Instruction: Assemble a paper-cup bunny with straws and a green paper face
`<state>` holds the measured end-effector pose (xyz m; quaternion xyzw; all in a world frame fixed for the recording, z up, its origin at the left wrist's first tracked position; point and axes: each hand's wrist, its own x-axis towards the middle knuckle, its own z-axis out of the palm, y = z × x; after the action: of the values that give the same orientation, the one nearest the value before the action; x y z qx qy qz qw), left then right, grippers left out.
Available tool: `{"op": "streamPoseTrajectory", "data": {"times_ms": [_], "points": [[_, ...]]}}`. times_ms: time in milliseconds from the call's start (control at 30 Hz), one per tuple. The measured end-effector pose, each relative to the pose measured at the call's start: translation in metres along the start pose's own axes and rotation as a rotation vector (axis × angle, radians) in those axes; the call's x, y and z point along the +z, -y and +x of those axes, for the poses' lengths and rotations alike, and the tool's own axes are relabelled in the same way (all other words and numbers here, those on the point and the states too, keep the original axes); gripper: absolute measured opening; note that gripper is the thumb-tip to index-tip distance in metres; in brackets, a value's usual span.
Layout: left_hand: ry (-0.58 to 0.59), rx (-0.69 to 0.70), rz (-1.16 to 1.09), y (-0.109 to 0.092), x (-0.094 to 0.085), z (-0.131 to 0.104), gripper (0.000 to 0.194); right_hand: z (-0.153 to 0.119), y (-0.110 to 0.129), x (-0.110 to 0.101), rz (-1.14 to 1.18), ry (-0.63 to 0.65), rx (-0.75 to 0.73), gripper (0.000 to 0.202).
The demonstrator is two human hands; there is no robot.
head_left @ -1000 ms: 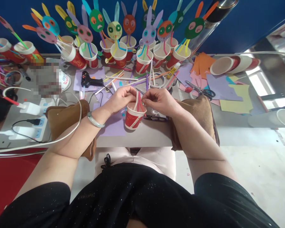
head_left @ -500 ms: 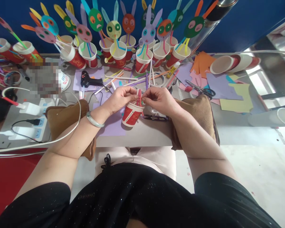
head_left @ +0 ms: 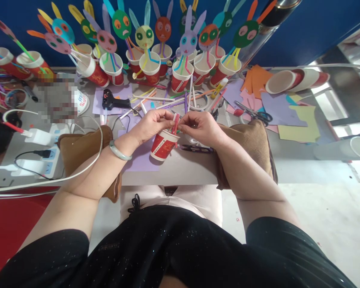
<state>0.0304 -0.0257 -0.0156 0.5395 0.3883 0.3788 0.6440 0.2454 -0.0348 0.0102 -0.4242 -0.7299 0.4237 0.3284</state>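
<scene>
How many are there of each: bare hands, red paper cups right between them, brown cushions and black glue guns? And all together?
Bare hands: 2 (left hand, right hand)
Red-and-white paper cup: 1
Brown fabric cushions: 2
Black glue gun: 1
Total: 6

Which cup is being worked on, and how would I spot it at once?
Find the grey table, then its front edge. Between the left hand and the right hand, a little lower, a red-and-white paper cup tilts. Unlike the other red cups, it is close to that edge.
</scene>
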Motion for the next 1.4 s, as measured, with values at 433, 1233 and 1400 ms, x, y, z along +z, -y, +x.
{"op": "streamPoseTrajectory", "data": {"times_ms": [433, 1233, 1400], "points": [[0.037, -0.009, -0.07, 0.001, -0.003, -0.001, 0.048, 0.0, 0.001, -0.001, -0.008, -0.011, -0.013, 0.019], [0.009, 0.006, -0.073, -0.007, 0.0, 0.0, 0.032, 0.003, -0.007, -0.003, -0.005, -0.063, -0.096, 0.021], [0.018, 0.007, -0.045, -0.005, -0.001, 0.0, 0.035, 0.005, -0.012, -0.001, 0.0, -0.067, -0.146, 0.021]]}}
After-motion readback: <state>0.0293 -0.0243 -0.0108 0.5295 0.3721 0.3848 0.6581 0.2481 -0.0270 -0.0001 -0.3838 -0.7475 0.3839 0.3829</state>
